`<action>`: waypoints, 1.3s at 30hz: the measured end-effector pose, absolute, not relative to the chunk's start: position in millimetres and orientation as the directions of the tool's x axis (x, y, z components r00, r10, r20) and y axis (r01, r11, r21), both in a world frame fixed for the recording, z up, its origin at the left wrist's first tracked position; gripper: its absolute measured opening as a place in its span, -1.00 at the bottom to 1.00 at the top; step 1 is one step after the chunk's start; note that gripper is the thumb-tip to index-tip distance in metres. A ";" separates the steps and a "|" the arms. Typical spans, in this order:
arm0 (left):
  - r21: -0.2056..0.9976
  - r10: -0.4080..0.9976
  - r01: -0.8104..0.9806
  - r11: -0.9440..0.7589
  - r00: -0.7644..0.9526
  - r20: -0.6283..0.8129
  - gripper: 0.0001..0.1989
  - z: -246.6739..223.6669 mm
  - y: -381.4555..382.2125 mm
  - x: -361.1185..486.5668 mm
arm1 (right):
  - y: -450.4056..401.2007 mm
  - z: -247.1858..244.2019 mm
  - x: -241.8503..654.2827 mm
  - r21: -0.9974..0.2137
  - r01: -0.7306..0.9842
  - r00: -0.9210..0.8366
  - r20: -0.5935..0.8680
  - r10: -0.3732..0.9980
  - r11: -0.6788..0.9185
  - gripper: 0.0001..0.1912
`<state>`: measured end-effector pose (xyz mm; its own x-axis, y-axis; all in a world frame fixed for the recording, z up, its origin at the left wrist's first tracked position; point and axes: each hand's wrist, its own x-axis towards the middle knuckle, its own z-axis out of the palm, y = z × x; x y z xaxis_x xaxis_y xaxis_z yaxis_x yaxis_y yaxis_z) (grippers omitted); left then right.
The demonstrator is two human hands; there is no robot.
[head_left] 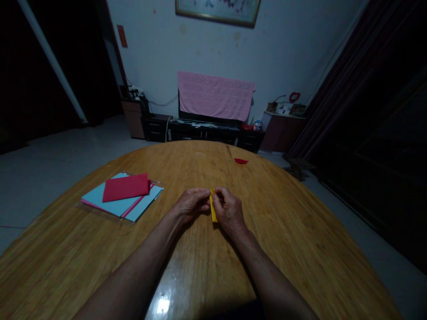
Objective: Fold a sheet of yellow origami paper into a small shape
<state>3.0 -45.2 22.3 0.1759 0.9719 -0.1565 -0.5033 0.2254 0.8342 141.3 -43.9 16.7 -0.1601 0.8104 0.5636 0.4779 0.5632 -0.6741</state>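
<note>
Our left hand [191, 205] and our right hand [228, 212] pinched a yellow paper strip [213, 206] between them, over the middle of the wooden tabletop [293, 231]. Holding it with the fingertips, both hands close together, kept the thin strip steady and easy to work.

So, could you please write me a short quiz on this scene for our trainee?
1. True or false: the left hand and the right hand both grip the yellow strip.
2. What lies on top of the blue sheets? A: a red sheet; B: scissors; C: a pink towel.
3. On which side of the hands do the blue sheets lie, the person's left or right?

Key: 1 true; 2 A; 3 left.
</note>
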 end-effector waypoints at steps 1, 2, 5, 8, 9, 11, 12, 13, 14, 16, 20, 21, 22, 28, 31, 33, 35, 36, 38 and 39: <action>0.834 0.972 -0.505 0.224 0.176 -0.155 -0.75 22.0 -45.0 3.1 | -44.0 16.9 141.3 -0.671 0.481 -0.160 0.565 0.809 0.564 -0.87; 0.834 0.972 -0.504 0.222 0.176 -0.152 -0.75 21.7 -44.9 3.3 | -44.2 17.1 141.2 -0.670 0.482 -0.160 0.567 0.808 0.565 -0.87; 0.840 0.974 -0.499 0.214 0.169 -0.149 -0.75 21.4 -45.0 4.5 | -44.3 17.5 140.8 -0.671 0.479 -0.162 0.566 0.808 0.566 -0.88; 0.841 0.976 -0.499 0.209 0.154 -0.151 -0.78 21.6 -45.2 6.1 | -43.7 16.7 140.6 -0.660 0.483 -0.163 0.578 0.799 0.576 -0.88; 0.841 0.977 -0.500 0.206 0.147 -0.152 -0.80 21.5 -45.1 6.4 | -43.4 16.2 140.6 -0.654 0.485 -0.166 0.583 0.795 0.581 -0.88; 0.846 0.979 -0.494 0.201 0.130 -0.157 -0.82 20.7 -44.5 6.7 | -42.8 15.2 140.7 -0.644 0.491 -0.169 0.591 0.789 0.587 -0.88; 0.851 0.980 -0.485 0.200 0.119 -0.162 -0.83 20.0 -44.1 6.7 | -42.6 14.8 140.8 -0.641 0.493 -0.170 0.593 0.787 0.589 -0.89; 0.858 0.980 -0.475 0.197 0.106 -0.166 -0.84 19.1 -43.6 6.7 | -42.4 14.4 140.8 -0.637 0.496 -0.169 0.595 0.785 0.590 -0.89; 0.864 0.981 -0.465 0.193 0.096 -0.168 -0.85 18.1 -43.2 6.8 | -42.2 14.0 140.8 -0.633 0.500 -0.168 0.599 0.783 0.591 -0.89; 0.872 0.985 -0.457 0.174 0.075 -0.157 -0.87 16.5 -42.7 7.8 | -42.0 13.2 140.6 -0.624 0.507 -0.168 0.604 0.779 0.594 -0.89; 0.862 0.990 -0.491 0.126 0.011 -0.139 -0.88 20.3 -45.6 13.2 | -42.7 12.8 139.1 -0.639 0.490 -0.175 0.594 0.785 0.593 -0.88; 0.856 0.989 -0.503 0.120 -0.013 -0.146 -0.88 22.7 -47.1 14.7 | -43.1 13.3 138.7 -0.659 0.474 -0.175 0.580 0.796 0.584 -0.88; 0.857 0.987 -0.502 0.119 -0.033 -0.156 -0.89 25.3 -48.7 15.9 | -43.6 14.3 138.4 -0.687 0.451 -0.178 0.556 0.812 0.569 -0.87; 0.877 0.990 -0.473 0.086 -0.056 -0.128 -0.89 33.3 -54.8 17.0 | -42.9 22.7 141.9 -0.910 0.262 -0.143 0.292 0.946 0.321 -0.76; 0.900 0.992 -0.428 0.086 -0.047 -0.118 -0.89 34.5 -55.6 16.8 | -40.5 23.8 144.6 -0.964 0.189 -0.119 0.166 0.979 0.186 -0.72; 0.906 0.991 -0.414 0.091 -0.053 -0.124 -0.89 36.5 -56.3 17.5 | -39.9 23.5 145.5 -0.988 0.110 -0.136 0.092 0.986 0.107 -0.73; 0.907 0.990 -0.413 0.087 -0.063 -0.124 -0.89 38.8 -57.3 18.7 | -40.4 23.3 145.6 -0.999 0.018 -0.168 0.031 0.985 0.035 -0.72; 0.909 0.990 -0.409 0.081 -0.071 -0.120 -0.89 39.7 -57.9 19.4 | -40.9 23.3 145.5 -1.000 -0.023 -0.190 0.003 0.982 -0.002 -0.71; 0.911 0.990 -0.408 0.062 -0.089 -0.107 -0.91 40.5 -58.8 20.8 | -41.8 23.3 145.5 -0.994 -0.089 -0.230 -0.042 0.972 -0.064 -0.69; 0.910 0.990 -0.412 0.055 -0.095 -0.103 -0.92 40.5 -59.1 21.3 | -42.0 23.2 145.6 -0.990 -0.113 -0.247 -0.056 0.967 -0.086 -0.69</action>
<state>21.3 -59.1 40.5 -0.0955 0.9901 -0.1028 -0.4120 0.0547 0.9096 145.6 -42.0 23.2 -0.2465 0.9675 -0.0564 -0.1131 -0.0865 -0.9898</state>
